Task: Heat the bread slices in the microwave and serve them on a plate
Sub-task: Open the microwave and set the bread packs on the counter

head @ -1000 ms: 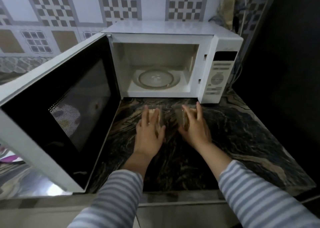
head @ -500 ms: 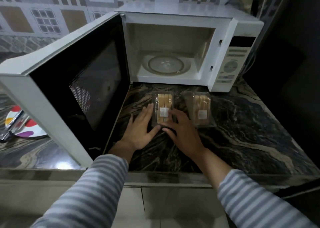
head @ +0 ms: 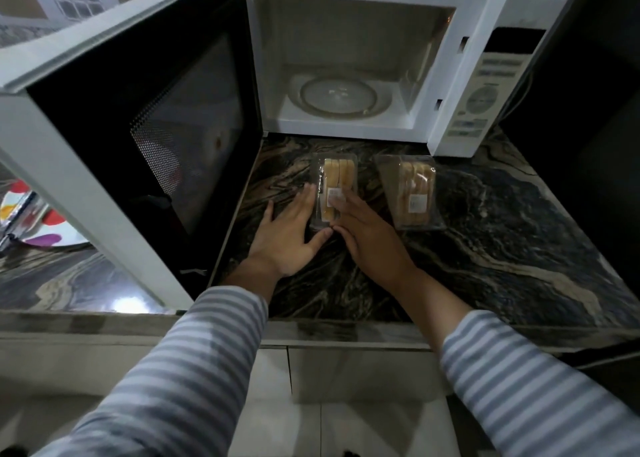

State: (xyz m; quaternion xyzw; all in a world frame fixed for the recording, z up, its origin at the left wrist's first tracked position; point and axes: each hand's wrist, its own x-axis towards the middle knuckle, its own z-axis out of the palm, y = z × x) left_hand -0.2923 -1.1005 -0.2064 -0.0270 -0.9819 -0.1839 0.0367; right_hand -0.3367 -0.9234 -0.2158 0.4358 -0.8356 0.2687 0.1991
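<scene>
Clear-wrapped bread pack, tan slices, white label.

White microwave, black-and-tan veined countertop, golden bread slices, grey-and-white striped sleeves

Nothing can be read: the white stickers on the left bread pack and the right bread pack and the microwave control panel are too blurred.

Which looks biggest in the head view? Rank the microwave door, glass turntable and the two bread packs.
1. microwave door, though nearness to the camera inflates it.
2. glass turntable.
3. left bread pack and right bread pack: alike, unranked.
</scene>
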